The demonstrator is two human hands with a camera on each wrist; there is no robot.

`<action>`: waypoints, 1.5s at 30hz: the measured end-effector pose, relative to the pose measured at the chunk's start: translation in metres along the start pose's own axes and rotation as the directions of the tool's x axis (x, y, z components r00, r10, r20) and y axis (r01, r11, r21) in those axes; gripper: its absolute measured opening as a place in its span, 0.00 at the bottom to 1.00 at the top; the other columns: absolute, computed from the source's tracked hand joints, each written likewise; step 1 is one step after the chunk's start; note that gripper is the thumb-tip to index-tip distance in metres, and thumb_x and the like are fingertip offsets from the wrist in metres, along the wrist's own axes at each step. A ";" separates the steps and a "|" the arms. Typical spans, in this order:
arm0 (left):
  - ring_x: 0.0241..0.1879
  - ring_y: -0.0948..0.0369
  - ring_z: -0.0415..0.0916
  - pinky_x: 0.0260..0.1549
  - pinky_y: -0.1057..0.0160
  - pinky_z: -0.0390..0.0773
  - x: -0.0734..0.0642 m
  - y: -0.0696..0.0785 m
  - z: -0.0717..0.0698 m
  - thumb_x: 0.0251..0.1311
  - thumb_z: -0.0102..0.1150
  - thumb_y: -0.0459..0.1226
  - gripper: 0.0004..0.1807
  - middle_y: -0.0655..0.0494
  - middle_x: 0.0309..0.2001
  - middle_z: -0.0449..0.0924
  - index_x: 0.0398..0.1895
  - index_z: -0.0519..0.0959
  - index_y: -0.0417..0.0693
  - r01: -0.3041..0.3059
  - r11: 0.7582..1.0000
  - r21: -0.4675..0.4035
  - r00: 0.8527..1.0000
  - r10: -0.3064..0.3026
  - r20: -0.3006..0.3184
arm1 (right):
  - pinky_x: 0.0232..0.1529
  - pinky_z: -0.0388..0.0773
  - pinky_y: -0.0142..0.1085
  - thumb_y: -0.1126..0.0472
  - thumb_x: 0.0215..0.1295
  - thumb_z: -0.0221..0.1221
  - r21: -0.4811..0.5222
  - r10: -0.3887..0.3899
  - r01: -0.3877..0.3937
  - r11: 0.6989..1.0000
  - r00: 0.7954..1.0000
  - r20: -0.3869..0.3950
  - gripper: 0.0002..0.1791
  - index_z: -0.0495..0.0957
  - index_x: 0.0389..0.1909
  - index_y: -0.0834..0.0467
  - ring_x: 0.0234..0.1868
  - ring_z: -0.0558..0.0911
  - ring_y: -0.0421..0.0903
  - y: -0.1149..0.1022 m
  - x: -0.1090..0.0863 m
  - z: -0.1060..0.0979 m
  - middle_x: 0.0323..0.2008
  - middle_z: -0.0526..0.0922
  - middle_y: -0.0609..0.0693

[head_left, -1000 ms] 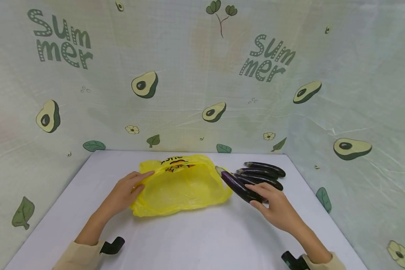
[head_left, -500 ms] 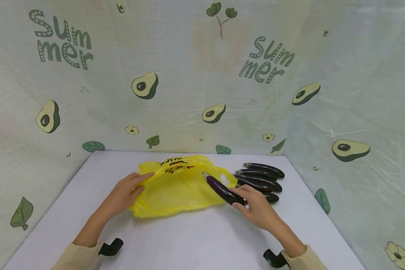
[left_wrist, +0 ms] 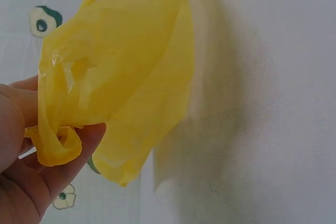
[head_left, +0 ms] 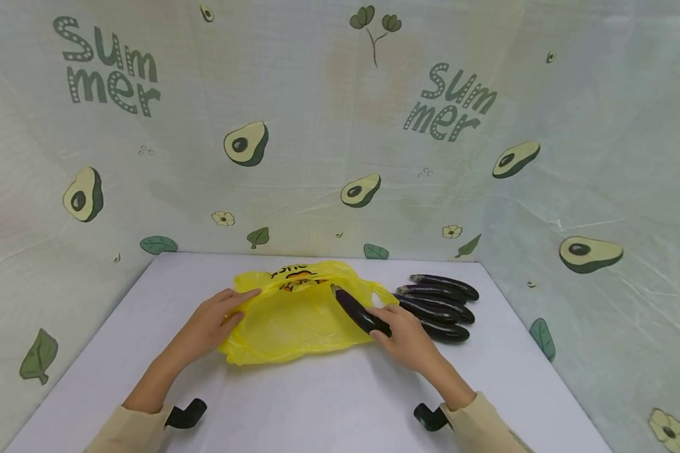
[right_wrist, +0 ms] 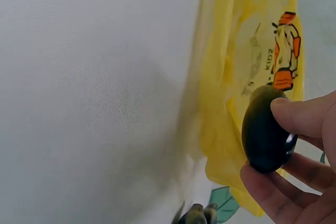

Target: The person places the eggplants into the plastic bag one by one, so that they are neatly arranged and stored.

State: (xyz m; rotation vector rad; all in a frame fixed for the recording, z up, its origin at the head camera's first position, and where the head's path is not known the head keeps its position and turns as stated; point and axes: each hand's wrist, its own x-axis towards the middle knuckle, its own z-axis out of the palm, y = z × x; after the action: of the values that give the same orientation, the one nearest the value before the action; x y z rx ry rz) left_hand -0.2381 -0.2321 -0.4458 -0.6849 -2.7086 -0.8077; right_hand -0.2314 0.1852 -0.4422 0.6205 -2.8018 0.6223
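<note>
A yellow plastic bag (head_left: 286,324) with a printed cartoon lies on the table, its mouth spread toward me. My left hand (head_left: 209,324) grips the bag's left edge; in the left wrist view a bunched fold of the bag (left_wrist: 60,145) sits between thumb and fingers. My right hand (head_left: 405,336) holds a dark purple eggplant (head_left: 359,311) by its thick end, between thumb and fingers. The eggplant's stem end points up and left, over the bag's opening. In the right wrist view its rounded end (right_wrist: 265,135) faces the camera, in front of the bag.
Several more eggplants (head_left: 442,308) lie side by side at the right, just behind the right hand. The white table (head_left: 294,409) ends at a printed cloth backdrop (head_left: 306,233) behind and at the sides. Black wrist mounts (head_left: 187,413) jut from both sleeves.
My right hand has carried the eggplant left, away from the others and over the bag's opening. My left hand keeps its hold on the bag in about the same place.
</note>
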 end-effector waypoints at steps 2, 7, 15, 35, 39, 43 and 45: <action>0.40 0.61 0.72 0.41 0.61 0.79 0.001 0.000 0.000 0.71 0.63 0.26 0.33 0.53 0.51 0.82 0.77 0.74 0.58 -0.010 1.000 0.004 1.000 0.010 -0.002 | 0.45 0.82 0.40 0.59 0.64 0.75 -0.005 0.007 -0.007 1.000 1.000 -0.008 0.26 0.85 0.64 0.53 0.43 0.81 0.42 0.001 0.004 0.004 0.45 0.84 0.47; 0.40 0.62 0.71 0.40 0.62 0.78 0.003 0.001 0.000 0.71 0.63 0.26 0.33 0.53 0.49 0.81 0.77 0.74 0.57 -0.025 1.000 0.009 1.000 0.025 -0.003 | 0.43 0.82 0.40 0.59 0.65 0.75 0.007 0.018 -0.018 1.000 0.999 -0.027 0.26 0.85 0.64 0.53 0.41 0.81 0.42 0.000 0.013 0.011 0.45 0.83 0.47; 0.38 0.62 0.70 0.38 0.63 0.77 0.005 0.004 -0.001 0.70 0.64 0.25 0.34 0.53 0.47 0.81 0.76 0.75 0.56 -0.026 1.000 0.014 1.000 0.026 0.004 | 0.47 0.83 0.43 0.59 0.68 0.73 0.016 0.070 -0.069 0.997 0.997 -0.021 0.25 0.84 0.65 0.54 0.45 0.83 0.45 0.003 0.022 0.021 0.47 0.84 0.50; 0.39 0.62 0.70 0.40 0.64 0.77 0.004 0.006 0.000 0.70 0.64 0.27 0.33 0.59 0.45 0.78 0.76 0.75 0.59 0.010 1.000 0.021 1.000 -0.010 0.020 | 0.57 0.82 0.53 0.60 0.67 0.73 0.063 0.133 -0.131 0.989 0.991 -0.023 0.24 0.84 0.63 0.58 0.55 0.84 0.56 0.010 0.031 0.048 0.53 0.86 0.57; 0.39 0.61 0.70 0.39 0.64 0.77 0.004 0.007 0.000 0.70 0.65 0.27 0.33 0.59 0.45 0.77 0.76 0.75 0.58 0.013 1.000 0.023 1.000 -0.013 0.022 | 0.57 0.81 0.54 0.63 0.65 0.73 0.094 0.146 -0.144 0.985 0.989 -0.014 0.24 0.85 0.62 0.60 0.55 0.84 0.57 0.009 0.033 0.049 0.53 0.86 0.59; 0.37 0.62 0.69 0.37 0.65 0.75 0.004 0.009 -0.002 0.70 0.65 0.26 0.33 0.59 0.43 0.76 0.75 0.76 0.57 0.003 1.000 0.026 1.000 -0.003 0.014 | 0.54 0.82 0.53 0.64 0.64 0.72 0.141 0.167 -0.161 0.977 0.985 -0.032 0.23 0.85 0.61 0.60 0.53 0.85 0.57 0.009 0.036 0.051 0.52 0.87 0.59; 0.37 0.62 0.69 0.36 0.65 0.74 0.004 0.009 -0.003 0.69 0.65 0.26 0.33 0.59 0.41 0.76 0.75 0.76 0.56 -0.006 1.000 0.024 1.000 0.006 0.008 | 0.51 0.82 0.52 0.64 0.64 0.72 0.155 0.168 -0.159 0.975 0.984 -0.051 0.23 0.86 0.60 0.61 0.50 0.85 0.56 0.010 0.037 0.052 0.51 0.87 0.59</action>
State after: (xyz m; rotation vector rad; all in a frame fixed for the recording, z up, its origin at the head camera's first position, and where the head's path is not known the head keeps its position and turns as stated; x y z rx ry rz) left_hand -0.2364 -0.2255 -0.4381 -0.6922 -2.7171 -0.7717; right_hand -0.2740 0.1570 -0.4811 0.3891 -2.7828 0.8758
